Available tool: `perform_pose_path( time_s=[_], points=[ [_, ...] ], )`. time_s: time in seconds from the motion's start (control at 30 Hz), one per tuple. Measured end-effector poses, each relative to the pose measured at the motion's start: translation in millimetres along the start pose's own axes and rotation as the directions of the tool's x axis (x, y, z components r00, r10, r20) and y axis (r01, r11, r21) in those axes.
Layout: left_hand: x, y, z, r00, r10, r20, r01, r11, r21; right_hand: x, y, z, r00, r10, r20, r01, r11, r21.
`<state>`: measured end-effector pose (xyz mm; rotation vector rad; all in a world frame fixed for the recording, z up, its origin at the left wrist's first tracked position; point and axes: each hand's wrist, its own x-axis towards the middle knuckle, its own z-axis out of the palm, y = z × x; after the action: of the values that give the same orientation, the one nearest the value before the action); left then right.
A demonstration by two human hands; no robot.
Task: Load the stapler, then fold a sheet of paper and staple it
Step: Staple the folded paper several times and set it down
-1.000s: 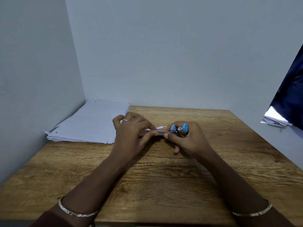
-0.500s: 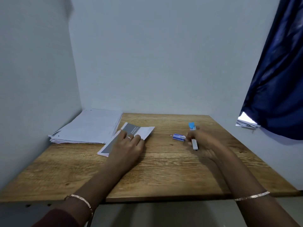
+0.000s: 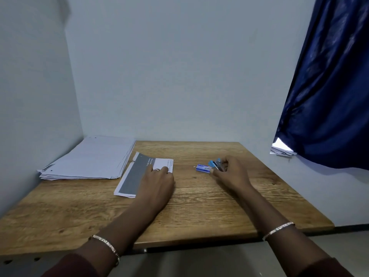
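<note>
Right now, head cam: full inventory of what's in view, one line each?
folded sheet: 1, white with a grey printed panel, flat on the table left of centre, under the left hand
paper stack: 1, white, back left corner of the table
staple box: 1, blue and white, on the table just left of the right hand
stapler: 1, blue and metal, at the right hand's fingers
table: 1, wood grain, against the walls
curtain: 1, dark blue, upper right
papers: a few, white, under the curtain's edge
bracelets: 2, silvery, one per wrist
left hand: palm down on the folded sheet
right hand: closed on the stapler
</note>
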<state>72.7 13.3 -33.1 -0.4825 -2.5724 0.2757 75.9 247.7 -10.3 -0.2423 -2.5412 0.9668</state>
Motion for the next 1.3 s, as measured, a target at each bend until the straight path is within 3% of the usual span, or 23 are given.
perform_pose_path(
  time_s=[0.1, 0.23, 0.37, 0.53, 0.73, 0.83, 0.97, 1.3],
  points=[
    [-1, 0, 7, 0.999, -0.052, 0.005, 0.052, 0.996, -0.074, 8, -10, 14, 0.992, -0.1, 0.076, 0.097, 0.995, 0.036],
    [0, -2, 13, 0.992, -0.127, 0.026, 0.13, 0.967, -0.219, 14, -23, 40, 0.988, -0.147, 0.043, 0.147, 0.989, -0.001],
    [-1, 0, 14, 0.985, -0.173, 0.022, 0.17, 0.928, -0.33, 18, -29, 54, 0.985, -0.172, 0.031, 0.175, 0.961, -0.214],
    [-1, 0, 14, 0.979, -0.202, 0.031, 0.197, 0.891, -0.409, 23, -30, 58, 0.992, -0.127, -0.001, 0.12, 0.937, -0.327],
    [-3, 2, 11, 0.977, -0.206, 0.045, 0.208, 0.901, -0.381, 21, -28, 56, 0.997, -0.065, -0.047, 0.05, 0.962, -0.27],
    [-5, 2, 11, 0.976, -0.214, 0.051, 0.216, 0.894, -0.391, 21, -33, 62, 0.991, -0.119, -0.056, 0.105, 0.974, -0.201],
    [-7, -1, 10, 0.975, -0.216, 0.06, 0.222, 0.892, -0.393, 22, -38, 69, 0.989, -0.15, 0.004, 0.147, 0.961, -0.235],
    [-13, -2, 3, 0.978, -0.197, 0.073, 0.21, 0.918, -0.336, 12, -14, 43, 0.987, -0.004, -0.161, -0.028, 0.98, -0.196]
  ],
)
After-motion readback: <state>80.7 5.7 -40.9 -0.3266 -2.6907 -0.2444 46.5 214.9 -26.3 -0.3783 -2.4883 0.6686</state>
